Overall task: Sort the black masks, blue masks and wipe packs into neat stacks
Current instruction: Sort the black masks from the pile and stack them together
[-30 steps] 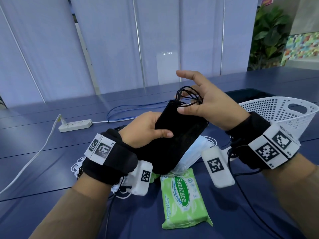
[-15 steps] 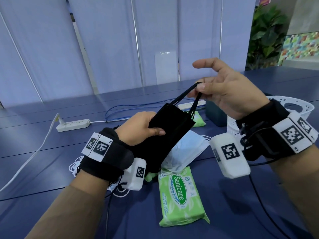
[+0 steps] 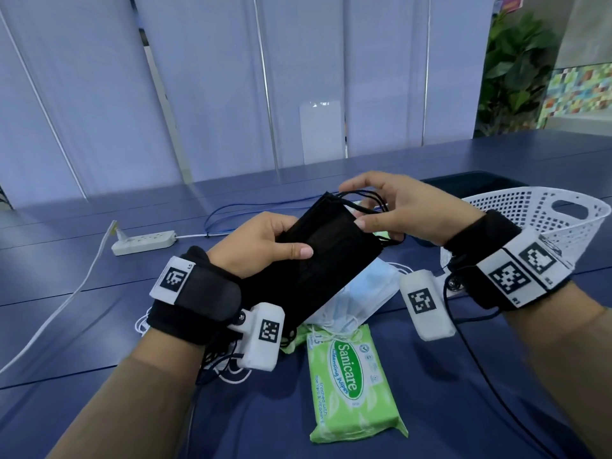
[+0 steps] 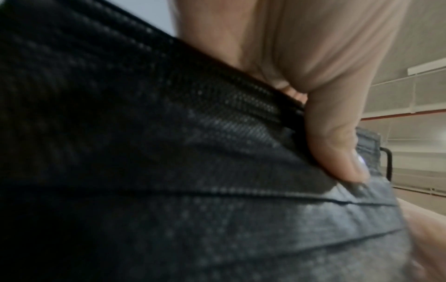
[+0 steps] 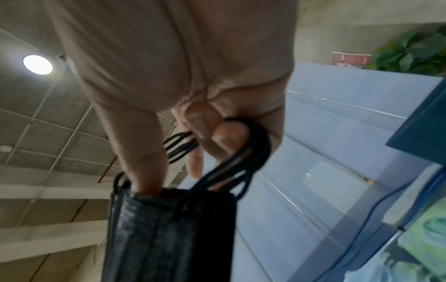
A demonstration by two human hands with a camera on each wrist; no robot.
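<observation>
Right hand [image 5: 183, 80] fingers curl through black masks' [image 5: 169, 232] ear loops [image 5: 243, 164].

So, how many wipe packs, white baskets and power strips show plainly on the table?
Wipe packs: 1 (half-hidden green scraps may be more)
White baskets: 1
Power strips: 1
Total: 3

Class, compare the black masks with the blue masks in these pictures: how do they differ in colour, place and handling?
The black masks are dark and held up off the table; the blue masks are pale and lie on it. Both hands, left hand and right hand, grip the black masks; no hand holds the blue. Both have ear loops.
</observation>
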